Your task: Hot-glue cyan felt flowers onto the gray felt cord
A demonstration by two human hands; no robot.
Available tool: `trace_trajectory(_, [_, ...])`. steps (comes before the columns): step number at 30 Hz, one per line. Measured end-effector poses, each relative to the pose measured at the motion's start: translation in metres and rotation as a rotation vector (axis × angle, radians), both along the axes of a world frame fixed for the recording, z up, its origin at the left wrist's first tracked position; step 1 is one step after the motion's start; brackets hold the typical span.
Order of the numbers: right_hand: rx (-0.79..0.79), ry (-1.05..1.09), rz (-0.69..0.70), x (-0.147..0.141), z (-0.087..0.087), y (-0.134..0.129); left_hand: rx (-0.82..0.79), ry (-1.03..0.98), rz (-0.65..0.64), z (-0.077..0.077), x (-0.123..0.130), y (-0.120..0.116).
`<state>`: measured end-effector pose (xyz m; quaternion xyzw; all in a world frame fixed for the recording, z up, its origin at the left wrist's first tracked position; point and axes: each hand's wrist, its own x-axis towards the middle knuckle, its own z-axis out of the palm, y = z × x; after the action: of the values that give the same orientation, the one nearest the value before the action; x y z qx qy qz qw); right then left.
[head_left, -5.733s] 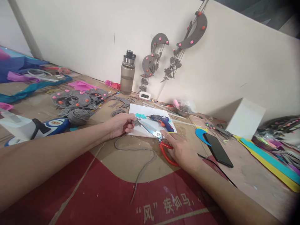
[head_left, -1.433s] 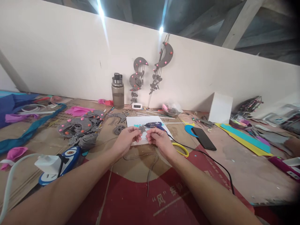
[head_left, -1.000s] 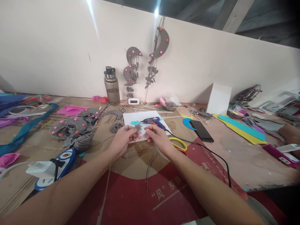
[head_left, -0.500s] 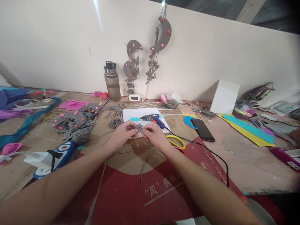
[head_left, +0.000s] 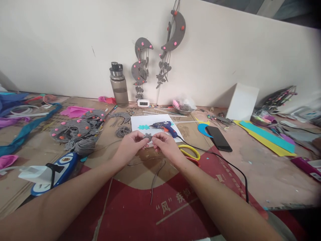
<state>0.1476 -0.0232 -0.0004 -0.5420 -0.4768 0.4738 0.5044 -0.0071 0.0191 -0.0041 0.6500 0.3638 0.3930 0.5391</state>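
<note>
A pale wall [head_left: 62,43] hung with grey crescents [head_left: 180,30] rises at the far side of a cluttered counter [head_left: 263,174]; a water bottle [head_left: 118,88] stands at its foot, left of centre. The small grey flower piece [head_left: 148,136] is up between the two hands, at the near edge of a white sheet [head_left: 136,119]. The fingers of the left hand [head_left: 129,146] are pinched on its left side, and those of the right hand [head_left: 166,144] on its right. A glue gun [head_left: 171,130] lies on the sheet just beyond, scissors with a yellow handle [head_left: 188,146] beside the right wrist, and a loose grey cord [head_left: 152,182] nearer.

The piece looks very light and soft, perhaps felt or wound yarn, so it would likely bend or pull out of shape under a hard tug. Opposite petals, taken flat in a light fingertip pinch, seem the best hold. Whether it is sticky, I cannot tell.
</note>
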Motion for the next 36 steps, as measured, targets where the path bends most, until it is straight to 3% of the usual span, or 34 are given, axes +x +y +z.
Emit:
trace_trajectory(5, [0.031,-0.029,-0.021,0.001,-0.002,0.001,-0.025,0.021,-0.048,0.002,0.002,-0.004])
trace_trajectory(11, [0.016,0.056,-0.018,-0.002,0.001,-0.002,-0.132,-0.121,-0.064,-0.001,0.004,-0.002])
trace_trajectory(17, [0.017,-0.024,-0.059,-0.002,0.002,-0.003,-0.048,-0.007,-0.042,0.002,0.004,-0.006])
trace_trajectory(25, [0.017,0.021,-0.042,-0.002,0.002,-0.003,-0.085,-0.065,-0.048,-0.002,0.004,-0.004])
trace_trajectory(30, [0.051,-0.101,-0.069,-0.002,0.000,-0.003,0.019,0.040,-0.033,0.006,0.003,-0.009])
trace_trajectory(36, [0.112,-0.208,-0.064,0.000,-0.004,-0.003,0.023,0.098,-0.005,0.010,0.002,-0.010])
